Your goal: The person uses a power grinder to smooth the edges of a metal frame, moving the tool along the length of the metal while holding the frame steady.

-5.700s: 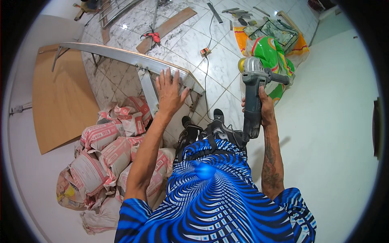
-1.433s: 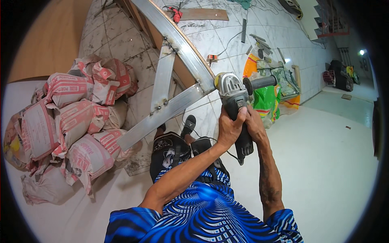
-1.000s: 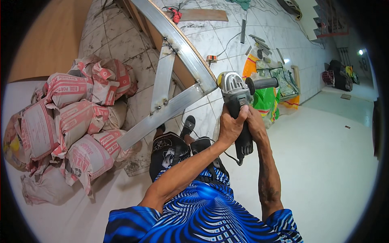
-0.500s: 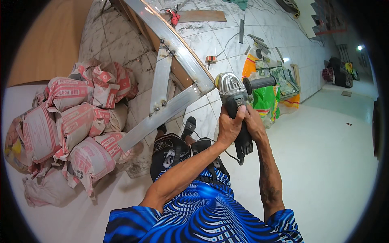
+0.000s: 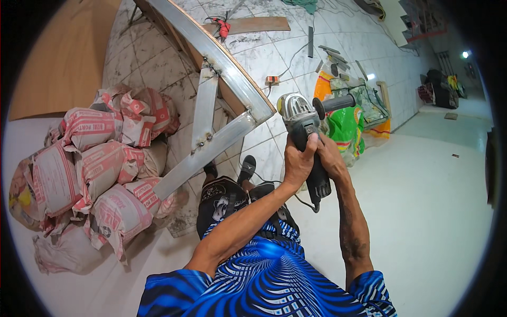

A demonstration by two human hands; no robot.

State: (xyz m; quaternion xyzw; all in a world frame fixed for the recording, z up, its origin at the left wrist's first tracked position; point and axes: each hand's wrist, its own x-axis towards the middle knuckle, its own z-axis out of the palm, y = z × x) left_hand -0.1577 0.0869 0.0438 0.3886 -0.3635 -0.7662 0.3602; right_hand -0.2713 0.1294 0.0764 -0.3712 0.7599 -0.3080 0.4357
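Note:
Both of my hands are wrapped around the black body of an angle grinder [image 5: 318,182]. My left hand [image 5: 298,165] grips it from the left, and my right hand [image 5: 331,158] from the right. The grinder's silver head points away from me, with a black side handle [image 5: 340,103] sticking out to the right; the disc is hidden beneath. Close to the head's left is the corner of a welded metal frame [image 5: 227,132]. Dark weld spots mark the joints of its brace [image 5: 205,105], and a wooden panel runs along its outer edge.
Stacked paper sacks [image 5: 100,164] lie on the left beside a large brown board [image 5: 58,58]. Beyond the grinder are an orange and green plastic sack [image 5: 343,127], metal offcuts [image 5: 335,57], a small orange box [image 5: 272,80] with a cord, and a red clamp-like tool [image 5: 223,27].
Bright sparks along the far part of the frame no longer show. The grinder and both hands keep the same hold, while the whole view has shifted slightly.

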